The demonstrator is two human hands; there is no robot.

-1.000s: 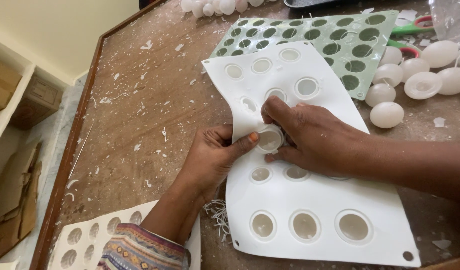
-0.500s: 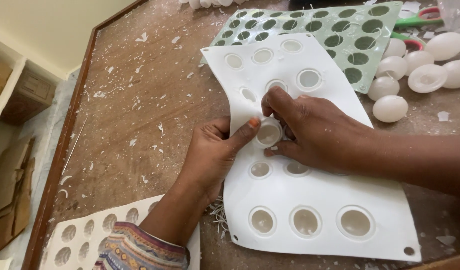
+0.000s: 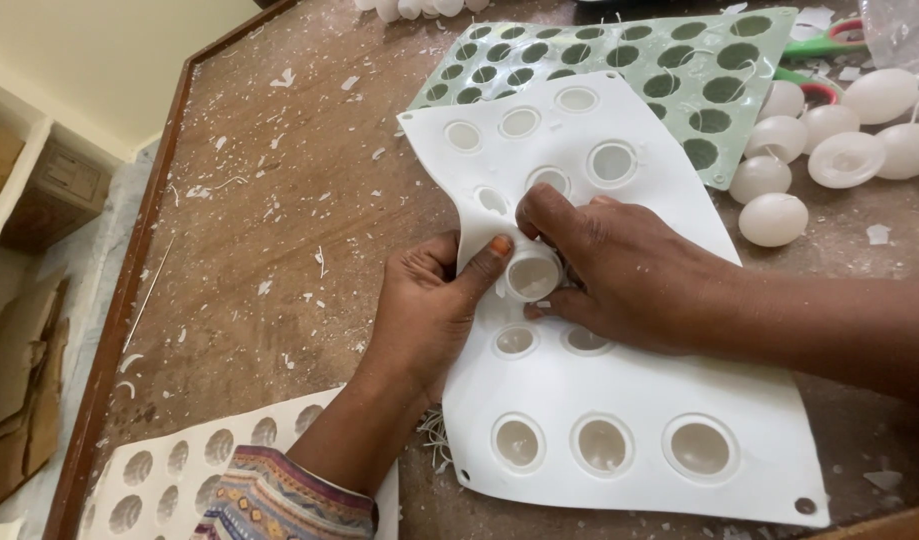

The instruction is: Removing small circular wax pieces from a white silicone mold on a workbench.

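A white flexible mould sheet (image 3: 619,390) with round cavities lies on the brown table (image 3: 269,220). My left hand (image 3: 429,305) grips the sheet's left edge from beneath, thumb pressed beside one bulging cavity (image 3: 532,275). My right hand (image 3: 619,265) lies on top of the sheet, fingers curled around that same cavity and squeezing it. The cavity is pushed upward and holds a pale wax piece. Other cavities along the near edge also hold pale wax.
A green mould sheet (image 3: 679,70) lies behind the white one. Several white wax half-spheres (image 3: 839,130) sit at the right by green-handled scissors (image 3: 829,45). Another white mould (image 3: 159,470) rests at the near left. Wax flakes litter the table; cardboard boxes (image 3: 19,390) stand left.
Both hands stay on the same cavity. The fingers have tightened around it and the cavity bulges higher, while the camera view has shifted slightly.
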